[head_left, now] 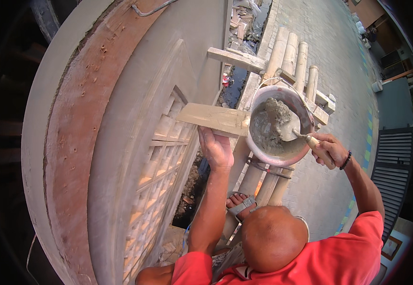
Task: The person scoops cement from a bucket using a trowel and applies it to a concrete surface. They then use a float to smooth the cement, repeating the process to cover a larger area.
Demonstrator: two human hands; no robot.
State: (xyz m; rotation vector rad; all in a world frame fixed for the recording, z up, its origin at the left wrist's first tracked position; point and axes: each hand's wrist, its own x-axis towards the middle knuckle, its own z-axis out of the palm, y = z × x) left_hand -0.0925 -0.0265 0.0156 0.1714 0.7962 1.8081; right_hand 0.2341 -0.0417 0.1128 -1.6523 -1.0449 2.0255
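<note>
My left hand [216,149] grips a flat, mortar-smeared plastering float [216,118] from below, its fingers mostly hidden beneath the board. The float lies level between the wall and a bucket, its right end close to the bucket's rim. In my right hand [330,147] is the wooden handle of a trowel [291,133]. Its metal blade is inside the bucket [257,147], with a lump of wet grey mortar [278,114] piled on it. More mortar [275,142] lies around the blade at the bottom.
Bamboo poles [289,53] form a platform under the bucket, and my sandalled foot [240,205] rests on it. A plastered wall [135,109] with a latticed opening [161,156] rises on the left. A ditch [237,85] runs between the wall and the paved road [327,42].
</note>
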